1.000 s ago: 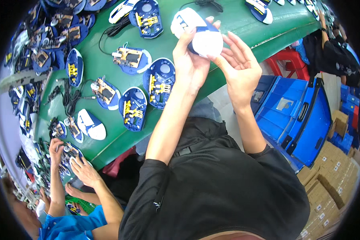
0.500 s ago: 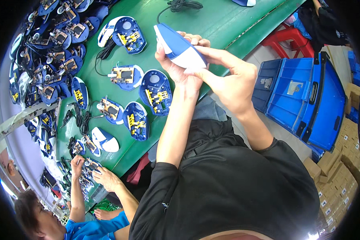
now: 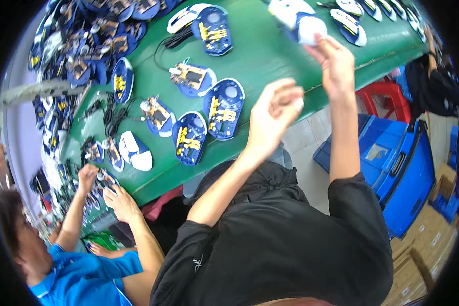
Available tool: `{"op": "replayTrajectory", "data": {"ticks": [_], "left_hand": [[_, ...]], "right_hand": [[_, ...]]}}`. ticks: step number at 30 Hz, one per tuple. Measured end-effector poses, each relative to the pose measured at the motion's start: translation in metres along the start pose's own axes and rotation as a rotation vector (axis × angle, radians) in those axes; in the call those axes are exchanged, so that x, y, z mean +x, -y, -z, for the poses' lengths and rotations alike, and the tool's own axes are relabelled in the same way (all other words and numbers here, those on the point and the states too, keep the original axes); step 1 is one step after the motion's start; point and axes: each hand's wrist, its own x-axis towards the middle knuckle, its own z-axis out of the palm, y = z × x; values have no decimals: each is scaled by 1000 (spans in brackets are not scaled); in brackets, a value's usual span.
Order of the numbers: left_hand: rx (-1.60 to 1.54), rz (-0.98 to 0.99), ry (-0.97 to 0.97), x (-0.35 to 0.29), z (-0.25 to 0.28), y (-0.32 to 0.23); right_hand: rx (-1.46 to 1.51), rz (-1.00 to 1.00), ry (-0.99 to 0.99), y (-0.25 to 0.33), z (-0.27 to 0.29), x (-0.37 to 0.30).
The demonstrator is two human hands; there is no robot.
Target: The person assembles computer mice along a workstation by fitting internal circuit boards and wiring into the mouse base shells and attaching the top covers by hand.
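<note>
At the top middle, my right hand (image 3: 336,64) pinches the white end of a blue and white computer mouse (image 3: 292,11) between thumb and fingertips, over the green tabletop. The mouse is blurred. Lower and to the left, my left hand (image 3: 277,115) hangs empty above the table edge, fingers loosely curled and thumb apart. Nearest to it on the left lies an upturned blue mouse shell (image 3: 224,109) with yellow parts inside. Beside that are another such shell (image 3: 189,138) and a mouse base with a bare circuit board (image 3: 193,77).
A large heap of opened mice (image 3: 92,46) fills the far left. More closed mice (image 3: 349,26) lie at the upper right. A co-worker in a blue shirt (image 3: 86,273) handles parts at lower left. Blue crates (image 3: 392,158) and a red stool (image 3: 387,99) stand right of the table (image 3: 275,66).
My left hand has let go of the mouse. My right hand has carried it up and away over the table. The whole view has shifted, bringing more mice in at the upper right.
</note>
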Motion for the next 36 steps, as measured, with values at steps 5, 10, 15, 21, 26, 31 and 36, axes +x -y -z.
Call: {"op": "replayTrajectory", "data": {"ticks": [5, 10, 15, 21, 26, 31, 36], "left_hand": [[1123, -673, -316, -41, 46, -47], [1387, -469, -642, -60, 99, -55], [1450, -436, -590, -61, 116, -31], [1381, -630, -699, -55, 133, -20], [1337, -688, -710, -45, 143, -31], [1395, -533, -636, -34, 134, -44], [1353, -522, -750, -33, 151, -37]], "right_hand": [[-439, -63, -253, 0, 24, 50], [-874, 263, 2, 5, -64, -51], [-1112, 644, 373, -46, -124, -111], [-952, 281, 542, -36, -121, -67], [-1153, 352, 251, -12, -124, -30], [-1457, 828, 259, -29, -178, -2], [-1374, 806, 330, -75, -166, 19]]}}
